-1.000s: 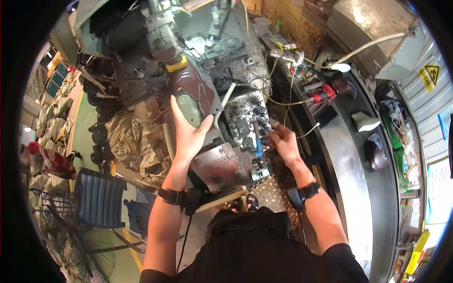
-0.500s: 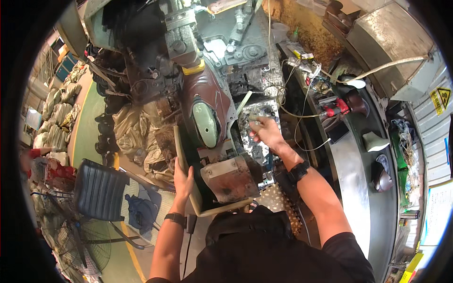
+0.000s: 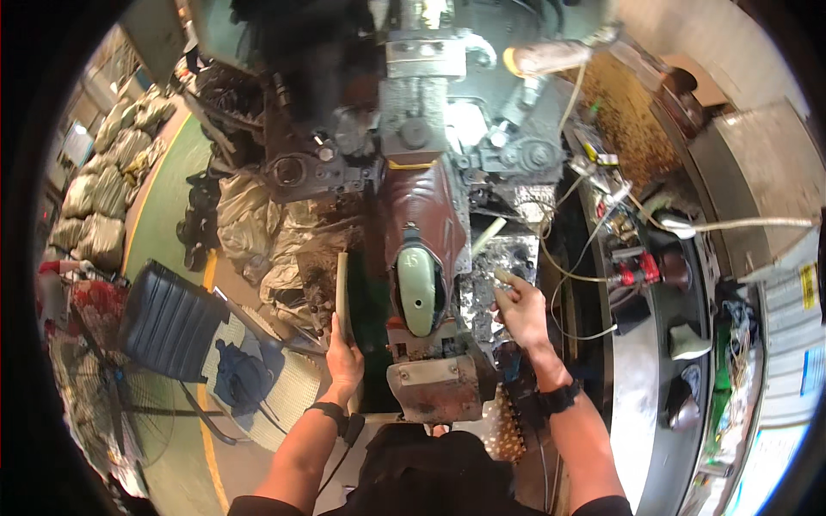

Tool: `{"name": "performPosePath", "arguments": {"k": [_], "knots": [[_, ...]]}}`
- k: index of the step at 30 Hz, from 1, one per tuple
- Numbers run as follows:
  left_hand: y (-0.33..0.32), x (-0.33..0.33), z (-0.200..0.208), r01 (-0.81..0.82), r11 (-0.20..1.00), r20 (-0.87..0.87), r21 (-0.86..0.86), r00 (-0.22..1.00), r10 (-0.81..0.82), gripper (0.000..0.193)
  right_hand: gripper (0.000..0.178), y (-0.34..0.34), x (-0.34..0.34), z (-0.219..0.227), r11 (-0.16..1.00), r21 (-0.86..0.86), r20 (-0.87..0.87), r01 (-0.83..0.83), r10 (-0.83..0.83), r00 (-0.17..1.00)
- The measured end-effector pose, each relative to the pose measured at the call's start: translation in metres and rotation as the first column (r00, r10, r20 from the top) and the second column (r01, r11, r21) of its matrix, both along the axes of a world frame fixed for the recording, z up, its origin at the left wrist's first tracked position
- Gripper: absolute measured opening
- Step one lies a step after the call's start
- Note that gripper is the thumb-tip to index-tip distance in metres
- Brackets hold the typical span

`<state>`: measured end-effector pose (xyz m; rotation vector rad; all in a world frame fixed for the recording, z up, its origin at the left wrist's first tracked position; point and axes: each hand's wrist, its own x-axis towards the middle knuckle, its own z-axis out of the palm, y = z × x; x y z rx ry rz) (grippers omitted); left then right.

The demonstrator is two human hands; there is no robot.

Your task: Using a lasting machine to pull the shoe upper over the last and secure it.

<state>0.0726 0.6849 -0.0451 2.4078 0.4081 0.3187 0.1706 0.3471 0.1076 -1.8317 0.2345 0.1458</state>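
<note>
A brown leather shoe upper (image 3: 422,196) is stretched over a pale green shoe last (image 3: 416,297), its one end up against the clamp of a large machine (image 3: 414,129). To the left of it runs a pale rail (image 3: 342,288). My left hand (image 3: 346,365) grips this rail near its lower end, fingers along the outside and thumb inward. Right of the shoe, my right hand (image 3: 523,316) hovers at a dirty metal panel (image 3: 520,249) with its fingers curled into a pinch. Whatever lies between those fingertips is too small to name. A brown-stained curved plate (image 3: 435,391) sits below the last.
On the left stand a black-backed chair (image 3: 172,314) with dark cloth on its seat, and crumpled pale sacks (image 3: 254,228). A red tool (image 3: 638,268) and loose cables lie to the right. Shoe parts (image 3: 688,342) rest on a dark belt (image 3: 662,464) beyond.
My view has turned, so the shoe and machine now appear upright near the middle. My left hand stays on the rail; my right hand stays curled by the metal panel.
</note>
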Motion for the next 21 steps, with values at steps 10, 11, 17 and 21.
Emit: {"name": "performPosePath", "arguments": {"k": [10,11,17,21], "knots": [[0.007,-0.003,-0.007,0.057,0.998,0.075,0.020,0.995,-0.058,0.075,0.040,0.001,0.002,-0.012,0.996,-0.038,0.032,0.079,-0.078,0.996],[0.006,-0.003,-0.007,0.067,0.997,0.134,0.038,0.988,-0.072,0.074,0.040,-0.001,0.001,-0.010,0.994,-0.090,0.059,0.064,-0.059,0.996],[0.001,0.001,-0.001,0.090,0.996,0.133,0.004,0.987,-0.090,0.074,0.037,-0.006,0.001,-0.012,0.957,-0.267,0.160,0.113,-0.072,0.984],[0.008,-0.008,0.011,0.045,0.983,-0.074,-0.179,0.995,-0.059,0.072,0.092,0.054,-0.017,0.057,0.997,0.031,0.258,-0.066,0.056,0.965]]}}
